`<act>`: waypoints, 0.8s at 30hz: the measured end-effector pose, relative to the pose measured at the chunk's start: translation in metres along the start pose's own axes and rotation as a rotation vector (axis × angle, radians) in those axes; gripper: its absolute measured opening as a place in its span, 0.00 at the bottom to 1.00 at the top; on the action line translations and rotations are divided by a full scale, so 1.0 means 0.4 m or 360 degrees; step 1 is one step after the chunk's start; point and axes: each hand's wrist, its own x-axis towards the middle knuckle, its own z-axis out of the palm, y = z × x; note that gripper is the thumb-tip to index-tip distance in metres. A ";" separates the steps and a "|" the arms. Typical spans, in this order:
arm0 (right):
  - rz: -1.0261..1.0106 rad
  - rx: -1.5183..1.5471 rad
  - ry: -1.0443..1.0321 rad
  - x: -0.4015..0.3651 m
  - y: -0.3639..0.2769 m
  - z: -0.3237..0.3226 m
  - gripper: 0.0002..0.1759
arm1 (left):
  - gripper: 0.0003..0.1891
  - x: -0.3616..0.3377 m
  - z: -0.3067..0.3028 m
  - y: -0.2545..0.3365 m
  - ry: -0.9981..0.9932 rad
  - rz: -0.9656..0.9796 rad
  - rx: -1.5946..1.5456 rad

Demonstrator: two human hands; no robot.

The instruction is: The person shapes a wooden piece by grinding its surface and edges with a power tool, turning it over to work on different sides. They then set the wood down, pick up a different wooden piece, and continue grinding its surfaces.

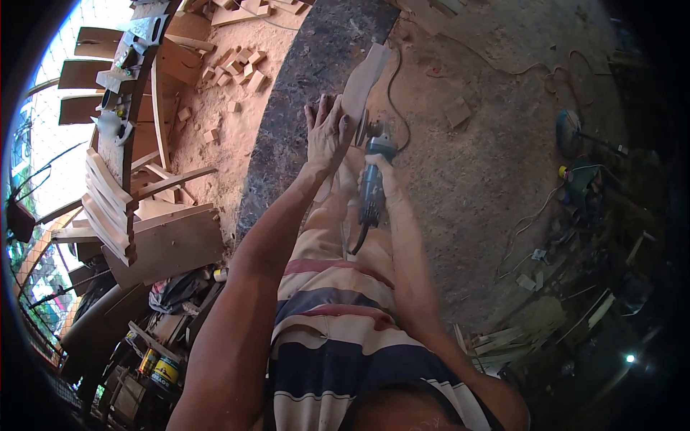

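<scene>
Underfoot, sawdusty floor; left fingers splayed on plank, right fingers clamping grinder.

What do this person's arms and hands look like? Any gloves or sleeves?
No gloves and no sleeves show. The left arm and right arm are bare as far as the picture reaches, and the left hand and right hand are uncovered. No watch or ring is visible. Below them is a striped garment in cream, red and navy.
</scene>
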 end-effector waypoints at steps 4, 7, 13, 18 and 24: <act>0.0081 -0.0046 0.0053 0.033 -0.001 -0.009 0.21 | 0.31 -0.002 -0.005 0.001 -0.0022 -0.0013 0.0027; 0.0042 0.0077 0.0002 0.055 -0.062 0.009 0.21 | 0.30 0.001 -0.010 0.008 -0.0048 -0.0017 0.0023; -0.0143 0.0016 0.0006 0.059 -0.119 0.024 0.23 | 0.31 0.000 -0.010 0.006 -0.0070 -0.0024 0.0040; -0.0031 0.0024 0.0068 0.021 -0.109 0.025 0.24 | 0.31 0.005 -0.013 0.003 -0.0087 0.0016 0.0049; -0.0053 0.0157 0.0008 0.056 -0.099 0.032 0.25 | 0.32 0.003 -0.011 -0.003 -0.0081 0.0000 -0.0011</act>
